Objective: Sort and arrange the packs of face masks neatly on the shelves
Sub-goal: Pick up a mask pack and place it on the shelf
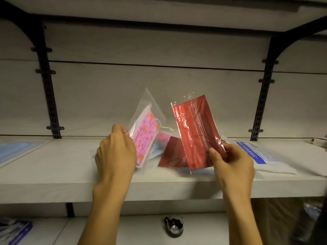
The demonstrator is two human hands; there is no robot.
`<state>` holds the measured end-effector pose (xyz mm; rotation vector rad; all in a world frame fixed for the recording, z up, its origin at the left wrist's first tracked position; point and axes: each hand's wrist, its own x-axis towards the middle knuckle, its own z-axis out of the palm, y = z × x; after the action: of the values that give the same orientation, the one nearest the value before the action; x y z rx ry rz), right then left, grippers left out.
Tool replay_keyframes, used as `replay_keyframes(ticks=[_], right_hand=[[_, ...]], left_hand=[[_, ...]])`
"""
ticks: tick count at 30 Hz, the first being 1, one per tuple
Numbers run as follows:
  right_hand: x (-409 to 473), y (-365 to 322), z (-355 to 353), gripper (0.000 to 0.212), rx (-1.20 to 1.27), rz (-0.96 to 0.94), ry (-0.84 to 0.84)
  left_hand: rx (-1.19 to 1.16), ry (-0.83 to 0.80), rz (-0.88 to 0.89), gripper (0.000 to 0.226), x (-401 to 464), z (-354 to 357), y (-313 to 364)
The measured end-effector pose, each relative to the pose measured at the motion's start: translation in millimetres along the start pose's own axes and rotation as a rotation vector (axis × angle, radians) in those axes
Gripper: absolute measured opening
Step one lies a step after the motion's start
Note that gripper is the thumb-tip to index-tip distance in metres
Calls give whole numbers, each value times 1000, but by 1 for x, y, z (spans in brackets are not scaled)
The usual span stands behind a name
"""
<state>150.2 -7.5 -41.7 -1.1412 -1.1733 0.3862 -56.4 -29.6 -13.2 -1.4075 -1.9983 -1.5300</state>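
Observation:
My left hand [115, 152] grips a clear pack with a pink patterned mask [146, 137], lifted and tilted above the white shelf [53, 167]. My right hand [233, 163] pinches the lower edge of a red mask pack [194, 128], held upright over the shelf. Between the two lie another red pack [172, 153] and a second pink patterned pack [163, 137], flat on the shelf and partly hidden by the held ones.
A white pack with blue print [261, 156] lies at the right of the shelf. Blue mask packs [16, 149] lie at the far left. Black brackets [51, 96] stand at both sides. On the lower shelf sit a small glass jar [174, 226] and a blue pack [14, 230].

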Motion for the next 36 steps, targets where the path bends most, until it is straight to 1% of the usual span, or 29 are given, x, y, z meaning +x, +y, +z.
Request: replay_keyframes(ticks=[2,4,6,9,11,13,16,20,23,27,30,33,36], right_hand=[[-5,-1,-5,7,39,7,-28],[-13,-1,-8,10,92,37,-65],[-21,-1,-9,12,147,72,-84],[-36,2,-4,10,183,109,-119],[-49,5,1,10,204,121,-167],[-63,7,6,9,232,128,-209],[-82,4,12,8,283,137,-269],[-101,-6,22,9,332,152,-349],[-109,-15,30,8,347,146,-365],[-128,-30,49,8,389,147,-391],[-153,-45,70,9,429,164,-441],[-180,-61,91,9,462,189,-488],[-202,-75,108,9,476,187,-506]], left_hand=[[-79,86,-6,13,-9,-7,3],[-172,146,-77,11,-21,-15,4],[-274,165,-173,13,-33,-24,3],[-343,169,-297,15,-54,-38,-4],[-391,178,-352,17,-68,-46,-12],[-427,180,-371,19,-80,-56,-20],[-403,188,-381,22,-95,-74,-31],[-377,216,-408,20,-108,-99,-48],[-388,245,-417,19,-111,-112,-61],[-416,296,-485,26,-112,-136,-76],[-439,340,-552,24,-111,-161,-94],[-422,390,-572,25,-108,-189,-118],[-409,402,-601,18,-105,-213,-140]])
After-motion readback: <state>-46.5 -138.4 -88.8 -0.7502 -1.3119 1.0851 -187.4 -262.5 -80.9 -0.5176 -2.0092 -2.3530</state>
